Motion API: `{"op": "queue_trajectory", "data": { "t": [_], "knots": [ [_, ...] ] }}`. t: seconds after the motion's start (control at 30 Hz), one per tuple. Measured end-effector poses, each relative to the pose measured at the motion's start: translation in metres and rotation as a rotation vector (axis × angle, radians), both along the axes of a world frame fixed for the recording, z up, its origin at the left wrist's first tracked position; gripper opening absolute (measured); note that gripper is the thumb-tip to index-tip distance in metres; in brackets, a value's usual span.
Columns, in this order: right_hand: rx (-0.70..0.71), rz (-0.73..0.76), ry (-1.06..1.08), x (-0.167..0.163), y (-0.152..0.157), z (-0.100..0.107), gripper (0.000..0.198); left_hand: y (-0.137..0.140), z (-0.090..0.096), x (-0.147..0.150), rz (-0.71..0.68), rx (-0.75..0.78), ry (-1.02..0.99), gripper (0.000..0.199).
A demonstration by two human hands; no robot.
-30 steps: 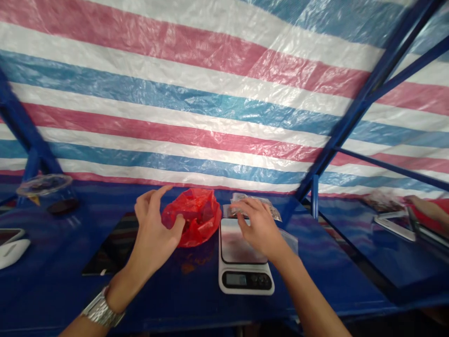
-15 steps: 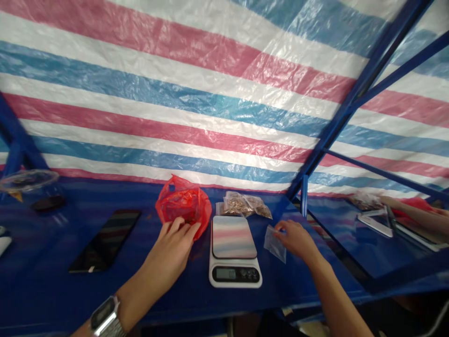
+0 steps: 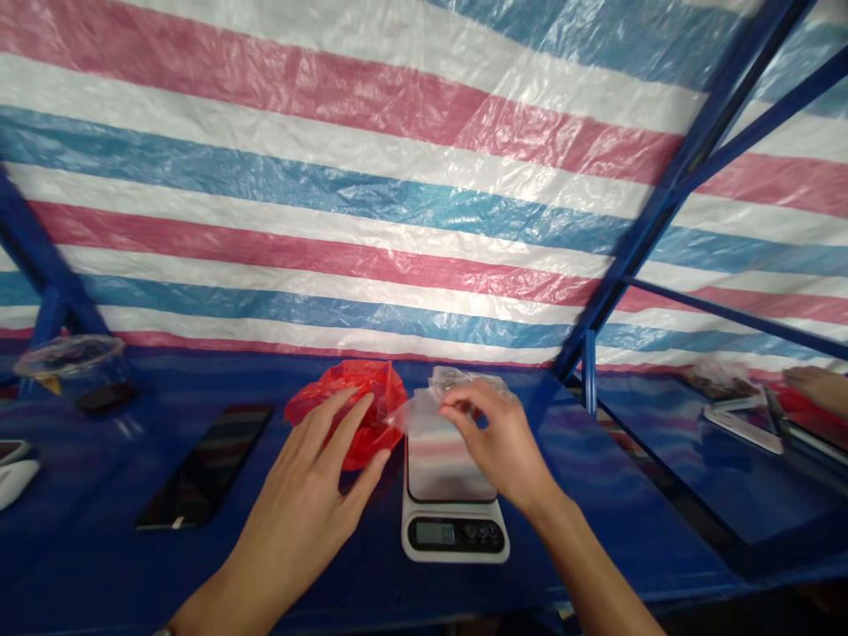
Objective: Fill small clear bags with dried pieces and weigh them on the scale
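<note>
My left hand [image 3: 311, 477] is open, fingers and thumb apart, just in front of a red plastic bag [image 3: 377, 397]; whether a fingertip touches it I cannot tell. Between thumb and fingers my right hand [image 3: 500, 442] pinches a small clear plastic bag [image 3: 422, 408], held above the back of the scale's plate. That bag's free corner reaches left toward the red bag. The white kitchen scale [image 3: 457, 548] stands below my right hand, its display lit. Behind that hand lie filled clear bags [image 3: 447, 378], partly hidden.
A black phone [image 3: 205, 468] lies on the blue table [image 3: 99, 574] at the left. Beyond it stands a clear plastic tub [image 3: 72, 371]. Blue metal bars [image 3: 629, 256] rise at right. Past them are another person's hand [image 3: 818, 389] and a white phone-like object [image 3: 745, 426].
My right hand has carried the clear bag from right of the scale to above it. My left hand has come back from the red bag's mouth and spread its fingers.
</note>
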State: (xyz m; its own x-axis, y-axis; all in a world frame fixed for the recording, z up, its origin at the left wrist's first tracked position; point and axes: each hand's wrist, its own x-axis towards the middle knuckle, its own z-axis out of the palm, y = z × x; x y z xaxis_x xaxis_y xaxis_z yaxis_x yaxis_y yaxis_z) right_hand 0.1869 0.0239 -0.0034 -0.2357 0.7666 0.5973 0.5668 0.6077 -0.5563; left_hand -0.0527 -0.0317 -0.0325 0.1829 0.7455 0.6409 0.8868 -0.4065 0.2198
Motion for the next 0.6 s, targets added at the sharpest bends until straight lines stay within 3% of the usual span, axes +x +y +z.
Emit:
{"op": "queue_trajectory", "data": {
  "t": [0.13, 0.27, 0.5, 0.6],
  "knots": [
    [-0.028, 0.197, -0.005, -0.062, -0.018, 0.004, 0.010, -0.002, -0.004, 0.006, -0.029, 0.022, -0.052, 0.074],
    [-0.046, 0.231, 0.077, -0.099, -0.025, 0.008, 0.012, 0.000, -0.008, -0.001, 0.026, -0.068, -0.245, 0.065],
    [0.101, 0.161, -0.143, -0.108, -0.018, 0.018, 0.028, 0.009, 0.006, -0.038, -0.021, -0.082, -0.373, 0.031],
    [0.062, 0.152, -0.060, -0.110, -0.007, 0.013, 0.033, 0.004, 0.013, -0.047, -0.017, -0.110, -0.430, 0.028]
  ]
}}
